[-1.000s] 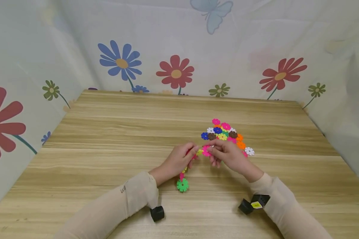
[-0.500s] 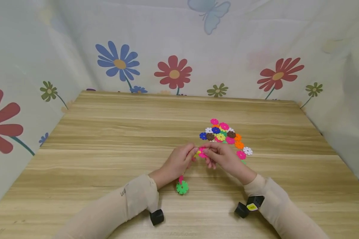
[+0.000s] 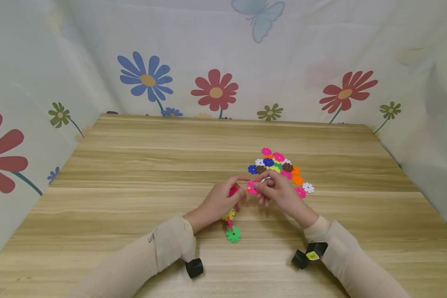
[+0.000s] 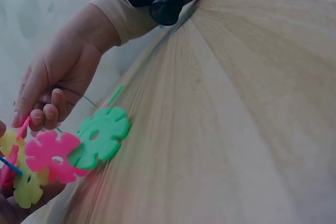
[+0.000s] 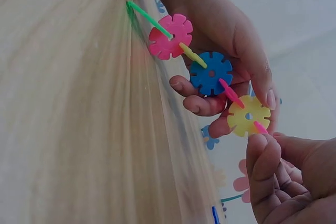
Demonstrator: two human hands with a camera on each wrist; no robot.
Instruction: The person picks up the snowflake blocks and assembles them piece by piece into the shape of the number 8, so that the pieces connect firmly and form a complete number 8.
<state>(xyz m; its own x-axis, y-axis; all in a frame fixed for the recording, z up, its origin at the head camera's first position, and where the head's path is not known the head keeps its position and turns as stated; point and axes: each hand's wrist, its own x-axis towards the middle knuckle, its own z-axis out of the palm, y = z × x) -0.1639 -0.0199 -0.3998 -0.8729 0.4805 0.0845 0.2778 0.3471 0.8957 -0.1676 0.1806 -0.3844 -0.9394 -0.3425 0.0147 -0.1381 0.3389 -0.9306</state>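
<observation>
A chain of notched plastic snowflake discs hangs at my left hand [image 3: 221, 200], ending in a green disc [image 3: 233, 234] low over the table. In the right wrist view, a pink disc [image 5: 171, 37], a blue disc [image 5: 211, 73] and a yellow disc [image 5: 249, 115] follow, joined by discs seen edge-on. My left thumb and fingers hold the chain near that yellow disc. Between thumb and fingers, my right hand [image 3: 279, 192] pinches the pink disc [image 3: 252, 187] at the chain's upper end. My fingers partly hide this join.
Loose snowflake discs in several colours lie piled just beyond my right hand, with a white disc [image 3: 308, 188] at the right side and a blue disc [image 3: 252, 169] at the left. The wooden table [image 3: 152, 165] meets a flower-printed curtain [image 3: 301, 62] behind.
My right hand has come slightly left with the pink disc, and its index finger has risen. My left index finger has straightened. The chain's hanging end has swung right, uncovering a yellow disc.
</observation>
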